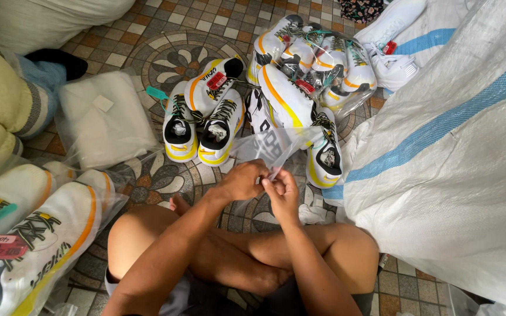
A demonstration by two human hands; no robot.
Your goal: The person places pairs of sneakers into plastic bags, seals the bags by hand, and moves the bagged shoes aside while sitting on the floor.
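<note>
A person is sitting cross-legged on a patterned tile floor point(165, 52), working the mouth of a clear plastic bag point(267, 146) with both hands. The left hand point(242, 181) is pinching the bag's near edge between thumb and curled fingers, and the right hand point(284, 190), touching it, is gripping the same edge just beside it, apparently to part the thin film, which tends to cling to itself. The bag is hanging from both hands directly above the knees, its far end draped toward a white sneaker with a yellow stripe and black heel point(300, 117) lying just beyond it. To the left of the bag, a loose pair of matching sneakers point(203, 120) is resting heel-first toward the person, within easy reach. Beyond the bag, a bundle of bagged sneakers point(314, 58) is piled together. To the right of the bag, a large white woven sack with a blue stripe point(458, 152) is slumping against the person's knee. Well to the left, more bagged sneakers point(30, 234) are lying flat.
</note>
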